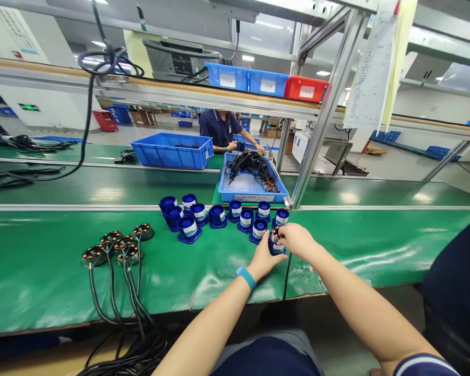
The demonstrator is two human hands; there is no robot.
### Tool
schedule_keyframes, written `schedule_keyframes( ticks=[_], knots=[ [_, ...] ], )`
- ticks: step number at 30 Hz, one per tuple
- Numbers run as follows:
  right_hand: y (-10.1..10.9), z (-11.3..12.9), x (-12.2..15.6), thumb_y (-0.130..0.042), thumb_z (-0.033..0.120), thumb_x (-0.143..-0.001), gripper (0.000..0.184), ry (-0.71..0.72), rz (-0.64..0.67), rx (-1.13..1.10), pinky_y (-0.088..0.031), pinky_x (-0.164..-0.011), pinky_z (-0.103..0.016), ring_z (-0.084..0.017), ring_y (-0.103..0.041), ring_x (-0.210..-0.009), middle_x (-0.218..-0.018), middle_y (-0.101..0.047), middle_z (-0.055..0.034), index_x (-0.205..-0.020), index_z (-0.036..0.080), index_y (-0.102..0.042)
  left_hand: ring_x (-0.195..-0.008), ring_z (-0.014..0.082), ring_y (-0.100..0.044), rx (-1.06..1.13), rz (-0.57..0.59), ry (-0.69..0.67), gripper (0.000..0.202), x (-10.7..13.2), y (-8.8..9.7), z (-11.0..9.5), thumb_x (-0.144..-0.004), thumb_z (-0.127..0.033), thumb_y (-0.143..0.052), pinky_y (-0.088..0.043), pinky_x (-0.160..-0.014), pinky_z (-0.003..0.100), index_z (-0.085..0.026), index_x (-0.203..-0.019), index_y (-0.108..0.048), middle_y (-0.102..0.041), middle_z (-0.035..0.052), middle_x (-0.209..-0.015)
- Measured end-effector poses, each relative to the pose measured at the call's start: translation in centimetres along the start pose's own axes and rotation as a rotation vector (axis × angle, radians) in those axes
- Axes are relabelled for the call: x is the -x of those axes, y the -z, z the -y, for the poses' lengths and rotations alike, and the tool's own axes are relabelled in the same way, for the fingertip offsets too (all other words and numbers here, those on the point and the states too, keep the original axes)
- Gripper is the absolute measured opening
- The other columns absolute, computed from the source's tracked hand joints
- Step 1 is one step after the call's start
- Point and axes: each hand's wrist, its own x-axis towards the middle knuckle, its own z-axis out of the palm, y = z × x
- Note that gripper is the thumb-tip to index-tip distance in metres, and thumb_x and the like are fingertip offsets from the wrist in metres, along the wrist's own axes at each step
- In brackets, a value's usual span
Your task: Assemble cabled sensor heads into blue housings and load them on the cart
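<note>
My left hand (263,258), with a teal band at its wrist, grips a blue plastic housing (277,247) with a white label near the bench's front edge. From above, my right hand (298,241) has its fingers closed on a copper-wound stator ring (275,233) at the housing's mouth. How deep the ring sits is hidden by the fingers. A black cable (287,277) runs down from there over the edge. Several similar blue housings (188,230) stand behind and to the left. Farther left lie several stator rings (125,243) with black cables (132,292) trailing off the bench.
On the green bench (203,282), a blue tray (238,184) of cabled parts sits beyond the housings, beside a blue bin (172,151). A metal post (321,115) rises to the right. Across the bench a co-worker (219,130) handles parts. Dark clothing (458,282) shows at far right.
</note>
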Motion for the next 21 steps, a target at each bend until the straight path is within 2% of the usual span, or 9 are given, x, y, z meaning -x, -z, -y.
schedule_keyframes(
  ticks=[2, 4, 7, 10, 12, 15, 18, 20, 21],
  knots=[
    [-0.4, 0.3, 0.7, -0.070, 0.031, -0.089, 0.015, -0.008, -0.018, 0.007, -0.042, -0.070, -0.027, -0.021, -0.066, -0.091, -0.099, -0.070, -0.0069, -0.100, 0.022, -0.074, -0.130, 0.0309, -0.056, -0.036, -0.054, -0.050, 0.080, -0.3, -1.2, 0.4, -0.070, -0.021, -0.083, -0.042, -0.113, 0.048, -0.015, -0.141, -0.046, -0.060, 0.0165, -0.140],
    [-0.7, 0.6, 1.2, -0.066, 0.034, -0.092, 0.018, -0.026, -0.035, 0.015, -0.043, -0.070, -0.027, -0.022, -0.066, -0.090, -0.099, -0.069, -0.0080, -0.104, 0.021, -0.073, -0.121, 0.0299, -0.061, -0.075, -0.097, -0.080, 0.064, -0.1, -1.7, 0.7, -0.074, -0.021, -0.078, -0.046, -0.107, 0.048, -0.018, -0.133, -0.052, -0.066, 0.0126, -0.131],
    [-0.9, 1.3, 1.7, -0.063, 0.033, -0.094, 0.019, -0.041, -0.023, 0.037, -0.045, -0.073, -0.030, -0.024, -0.067, -0.090, -0.096, -0.069, -0.0110, -0.102, 0.018, -0.072, -0.117, 0.0307, -0.062, -0.094, -0.109, -0.105, 0.059, 0.5, -1.7, 1.0, -0.073, -0.022, -0.078, -0.047, -0.104, 0.049, -0.017, -0.127, -0.054, -0.067, 0.0122, -0.125],
    [-1.3, 1.7, 2.1, -0.067, 0.029, -0.090, 0.017, -0.015, 0.003, 0.051, -0.048, -0.076, -0.032, -0.026, -0.067, -0.090, -0.096, -0.069, -0.0124, -0.101, 0.015, -0.070, -0.110, 0.0276, -0.064, -0.084, -0.090, -0.137, 0.055, 1.0, -1.6, 1.3, -0.072, -0.022, -0.077, -0.050, -0.100, 0.045, -0.017, -0.123, -0.056, -0.069, 0.0101, -0.119],
    [-2.3, 1.3, 2.4, -0.070, 0.032, -0.088, 0.028, -0.020, -0.083, -0.007, -0.050, -0.081, -0.035, -0.027, -0.067, -0.095, -0.103, -0.068, -0.0135, -0.110, 0.015, -0.066, -0.111, 0.0271, -0.064, -0.075, -0.094, -0.137, 0.058, 0.9, -1.5, 1.5, -0.071, -0.021, -0.077, -0.050, -0.100, 0.044, -0.017, -0.124, -0.055, -0.068, 0.0107, -0.121],
    [-5.5, 0.4, 2.8, -0.072, 0.039, -0.087, 0.048, -0.005, -0.341, -0.245, -0.051, -0.096, -0.042, -0.030, -0.063, -0.111, -0.122, -0.064, -0.0165, -0.125, 0.014, -0.058, -0.113, 0.0272, -0.063, -0.058, -0.100, -0.130, 0.060, 0.1, -1.4, 1.6, -0.069, -0.019, -0.078, -0.050, -0.102, 0.045, -0.017, -0.125, -0.056, -0.068, 0.0114, -0.123],
    [-9.8, -0.2, 2.5, -0.071, 0.040, -0.085, 0.054, 0.081, -0.464, -0.460, -0.047, -0.108, -0.050, -0.032, -0.054, -0.128, -0.139, -0.055, -0.0183, -0.131, 0.015, -0.054, -0.112, 0.0260, -0.064, -0.036, -0.085, -0.122, 0.059, -0.1, -1.4, 1.1, -0.070, -0.019, -0.076, -0.050, -0.103, 0.044, -0.018, -0.126, -0.057, -0.068, 0.0102, -0.122],
    [-12.2, -0.3, 2.1, -0.066, 0.038, -0.087, 0.051, 0.104, -0.521, -0.555, -0.044, -0.113, -0.052, -0.032, -0.049, -0.135, -0.143, -0.052, -0.0185, -0.131, 0.015, -0.054, -0.116, 0.0266, -0.062, -0.041, -0.123, -0.094, 0.059, 1.5, -1.3, 0.5, -0.072, -0.018, -0.073, -0.048, -0.105, 0.045, -0.017, -0.128, -0.055, -0.066, 0.0124, -0.126],
    [-13.0, -0.3, 1.8, -0.064, 0.037, -0.089, 0.049, 0.103, -0.556, -0.594, -0.043, -0.114, -0.051, -0.031, -0.049, -0.135, -0.141, -0.052, -0.0183, -0.131, 0.016, -0.053, -0.116, 0.0267, -0.061, -0.055, -0.167, -0.075, 0.055, 3.1, -1.1, 0.3, -0.075, -0.018, -0.069, -0.048, -0.104, 0.045, -0.017, -0.128, -0.055, -0.065, 0.0133, -0.126]
  ],
)
